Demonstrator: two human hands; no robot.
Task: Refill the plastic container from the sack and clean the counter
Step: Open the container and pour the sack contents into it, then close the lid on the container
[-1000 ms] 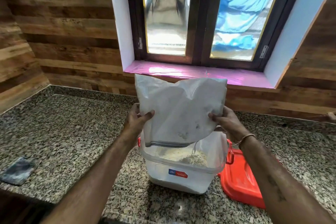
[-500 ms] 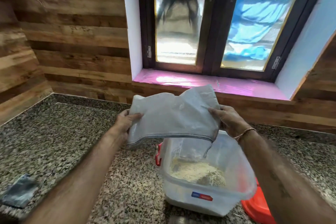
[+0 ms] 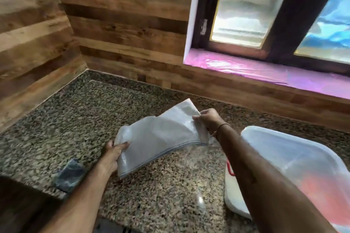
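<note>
Pour looks done: left hand (image 3: 111, 154) and right hand (image 3: 207, 120) both pinch the limp sack (image 3: 161, 136) beside the container (image 3: 287, 149); next, set it down and wipe the counter (image 3: 166, 185).

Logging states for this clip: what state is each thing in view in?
sack: limp, flattened, held between both hands.
left hand: grips the sack's near-left end.
right hand: pinches the sack's far edge.
plastic container: on the counter at right, blurred; fill unclear.
cloth: lying crumpled on the counter.
window: shut.
</note>
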